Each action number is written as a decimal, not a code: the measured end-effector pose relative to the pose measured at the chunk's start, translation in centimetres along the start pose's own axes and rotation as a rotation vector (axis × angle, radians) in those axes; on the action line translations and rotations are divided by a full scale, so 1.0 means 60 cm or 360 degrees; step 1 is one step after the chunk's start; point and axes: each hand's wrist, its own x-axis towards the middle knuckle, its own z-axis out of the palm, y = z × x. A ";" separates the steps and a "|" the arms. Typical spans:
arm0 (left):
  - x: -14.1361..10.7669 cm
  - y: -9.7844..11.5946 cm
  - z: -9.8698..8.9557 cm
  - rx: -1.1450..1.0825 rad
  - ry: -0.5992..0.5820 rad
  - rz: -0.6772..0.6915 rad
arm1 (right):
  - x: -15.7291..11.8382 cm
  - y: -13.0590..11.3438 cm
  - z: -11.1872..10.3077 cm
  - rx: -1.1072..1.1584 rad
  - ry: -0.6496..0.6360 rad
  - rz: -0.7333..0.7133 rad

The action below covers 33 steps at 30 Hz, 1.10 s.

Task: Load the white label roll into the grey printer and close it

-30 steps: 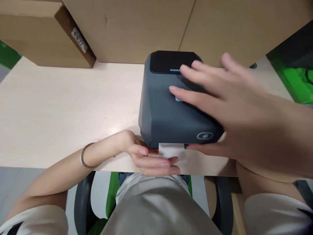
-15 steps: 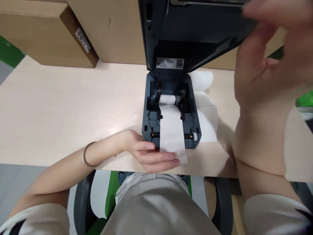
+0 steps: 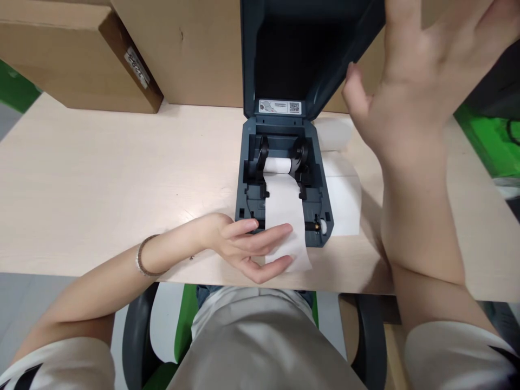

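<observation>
A dark grey label printer stands on the table with its lid raised. Inside it, a small white paper roll sits between two black holders. From there a paper strip runs toward me across the black roller and past the printer's front edge. Over the strip's near end is my left hand, its fingers apart; whether they press on the paper I cannot tell. My right hand is up at the lid's right edge, fingers spread and thumb at the rim; the fingertips run out of view.
Loose white paper lies right of the printer. A brown cardboard box stands at the back left, and a large cardboard panel behind the printer. Something green is beyond the table's right side. The table's front edge is close to my body.
The lid has swung to a different angle, showing less of its inner face. My right hand has shifted left and spread its fingers. My left hand's fingers have lifted and parted over the strip.
</observation>
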 end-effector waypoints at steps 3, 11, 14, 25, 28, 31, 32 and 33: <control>0.010 -0.001 -0.008 0.0351 0.0275 0.0049 | -0.003 0.011 0.006 -0.0258 -0.0054 -0.0083; 0.029 -0.013 -0.016 0.0520 0.0576 0.0102 | -0.003 -0.017 0.018 -0.0620 0.0233 -0.0284; 0.026 -0.015 -0.014 0.0342 0.0631 0.0069 | -0.003 -0.048 0.019 -0.0620 0.0027 -0.0271; -0.040 -0.074 -0.003 0.0145 0.0303 -0.0915 | -0.054 -0.094 0.089 -0.0306 -0.0991 -0.0839; -0.033 -0.075 -0.008 -0.0001 0.0305 -0.0894 | -0.052 -0.088 0.092 -0.0215 -0.1044 -0.0798; -0.022 -0.072 -0.011 -0.0129 0.0310 -0.0918 | -0.050 -0.085 0.096 -0.0165 -0.1062 -0.0747; -0.019 -0.072 -0.011 -0.0156 0.0329 -0.0922 | -0.050 -0.085 0.097 -0.0134 -0.1062 -0.0732; -0.018 -0.073 -0.011 -0.0180 0.0352 -0.0921 | -0.050 -0.086 0.096 -0.0081 -0.1047 -0.0710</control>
